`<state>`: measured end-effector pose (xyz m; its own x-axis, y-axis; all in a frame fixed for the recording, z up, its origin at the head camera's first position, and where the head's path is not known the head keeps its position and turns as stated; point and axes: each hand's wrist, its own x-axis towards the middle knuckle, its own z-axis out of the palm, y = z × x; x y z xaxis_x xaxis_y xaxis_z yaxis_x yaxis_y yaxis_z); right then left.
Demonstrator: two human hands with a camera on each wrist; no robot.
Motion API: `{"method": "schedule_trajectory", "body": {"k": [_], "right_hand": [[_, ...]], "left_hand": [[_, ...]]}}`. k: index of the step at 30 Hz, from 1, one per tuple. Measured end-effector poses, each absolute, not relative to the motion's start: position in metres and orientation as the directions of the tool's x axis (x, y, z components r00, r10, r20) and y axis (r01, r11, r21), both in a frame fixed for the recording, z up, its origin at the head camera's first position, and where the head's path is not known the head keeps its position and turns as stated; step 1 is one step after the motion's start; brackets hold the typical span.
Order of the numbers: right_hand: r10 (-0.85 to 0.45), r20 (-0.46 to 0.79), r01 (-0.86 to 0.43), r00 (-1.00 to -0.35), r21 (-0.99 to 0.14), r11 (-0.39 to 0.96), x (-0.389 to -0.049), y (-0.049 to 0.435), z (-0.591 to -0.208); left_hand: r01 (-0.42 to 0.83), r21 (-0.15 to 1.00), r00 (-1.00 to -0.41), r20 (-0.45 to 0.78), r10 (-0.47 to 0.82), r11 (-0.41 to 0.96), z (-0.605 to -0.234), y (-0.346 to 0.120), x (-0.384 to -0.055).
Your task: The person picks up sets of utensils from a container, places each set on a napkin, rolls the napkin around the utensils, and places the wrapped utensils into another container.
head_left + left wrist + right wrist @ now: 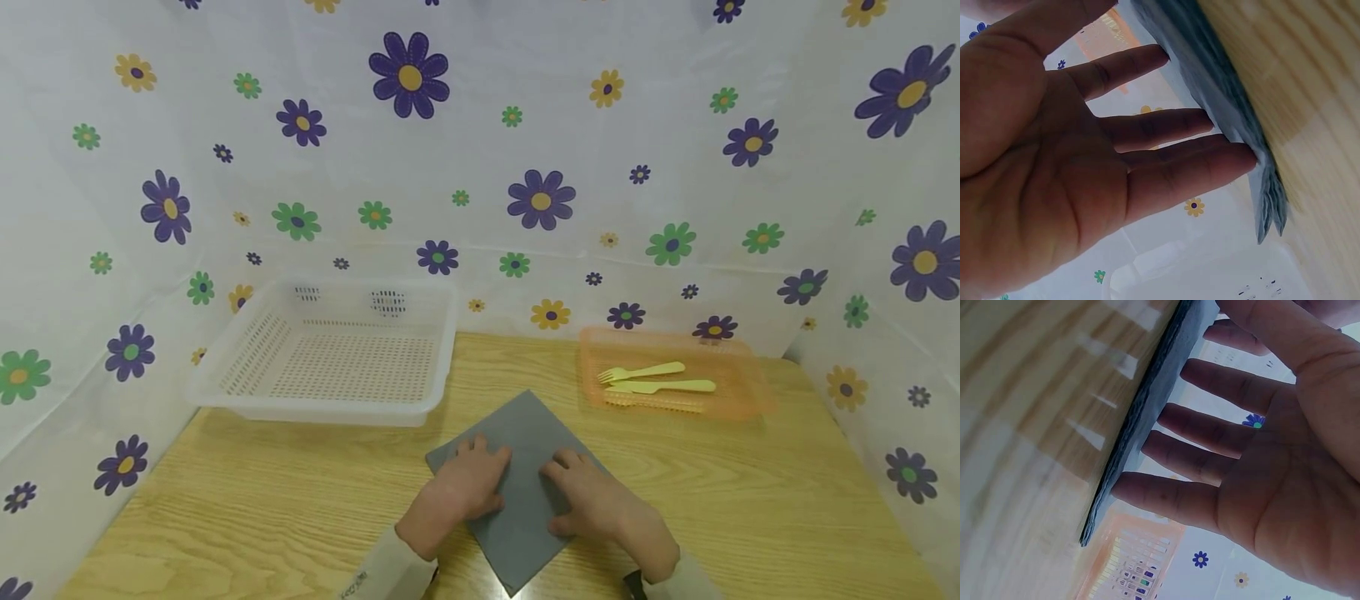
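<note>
So the left hand (pixel 465 483) and right hand (pixel 592 496) both have fingers loosely spread, tips on the folded grey cloth (pixel 522 487) at the table's (pixel 285 492) 6 o'clock; from there, white basket (pixel 330 413) at 10 o'clock, orange basket (pixel 742 393) at 2 o'clock

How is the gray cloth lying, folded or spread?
Folded: the gray cloth shows several stacked layers along its edge in both wrist views.

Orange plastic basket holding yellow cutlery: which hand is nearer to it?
Right. In the head view, the right hand, on folded grey cloth, is below-left of the orange basket; the left hand is farther left.
</note>
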<state>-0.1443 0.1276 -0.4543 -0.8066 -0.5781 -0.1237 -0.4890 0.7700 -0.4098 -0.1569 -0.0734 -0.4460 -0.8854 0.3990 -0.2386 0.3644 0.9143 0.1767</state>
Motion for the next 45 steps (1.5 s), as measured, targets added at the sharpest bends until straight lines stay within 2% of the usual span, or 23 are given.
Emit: {"method": "schedule_trajectory", "body": {"k": [45], "right_hand": [[-0.583,-0.134,-0.489,-0.801,-0.415,0.767,-0.1465,0.1310,-0.4537]], "left_hand": [[0.378,0.167,-0.884,-0.226,0.408,0.911,-0.4416,-0.0741,-0.1555]]}}
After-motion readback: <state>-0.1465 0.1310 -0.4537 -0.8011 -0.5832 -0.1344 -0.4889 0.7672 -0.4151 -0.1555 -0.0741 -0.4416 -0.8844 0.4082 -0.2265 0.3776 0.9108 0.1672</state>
